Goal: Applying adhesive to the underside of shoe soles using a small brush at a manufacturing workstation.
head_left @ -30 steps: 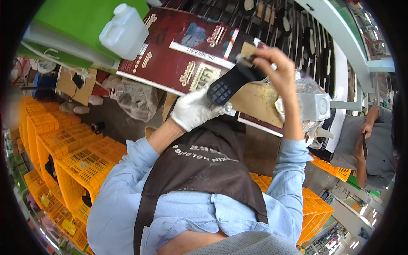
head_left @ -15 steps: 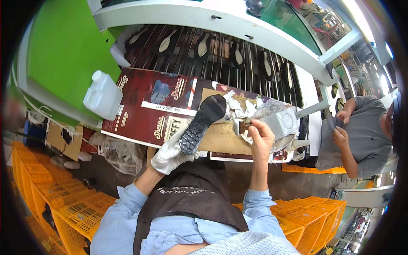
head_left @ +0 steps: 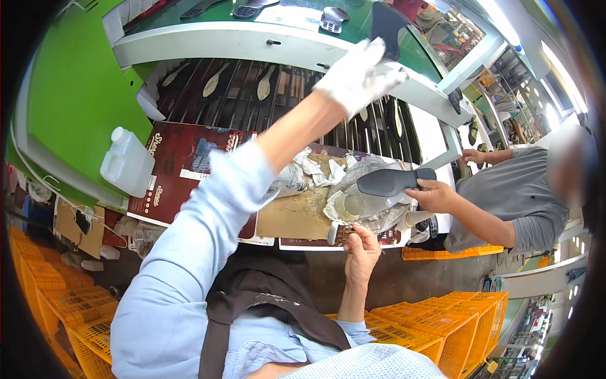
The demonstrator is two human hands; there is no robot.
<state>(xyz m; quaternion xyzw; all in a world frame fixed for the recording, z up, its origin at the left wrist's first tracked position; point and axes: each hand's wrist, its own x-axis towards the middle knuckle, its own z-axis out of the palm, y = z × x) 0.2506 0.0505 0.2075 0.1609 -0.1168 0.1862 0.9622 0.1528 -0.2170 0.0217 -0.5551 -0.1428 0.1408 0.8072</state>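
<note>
My left hand, in a white glove, stretches up and across to the green belt. Its fingers are at the lower end of a black shoe sole and seem to grip it, though motion smears them. My bare right hand is low over the bench's front edge. Thumb and fingers pinch a small brush-like tool, whose details are too small to make out. Just beyond it stands a translucent container amid crumpled plastic. Another person's hand holds a dark grey sole over this area.
More soles lie on the green belt behind a white rail. Beneath, metal rods carry soles with pale centres. A white jug stands left, by the green machine. Orange crates flank me.
My left hand has carried the black sole from in front of me up to the belt. My right hand has drawn lower with its tool. The other person has reached in with a grey sole.
</note>
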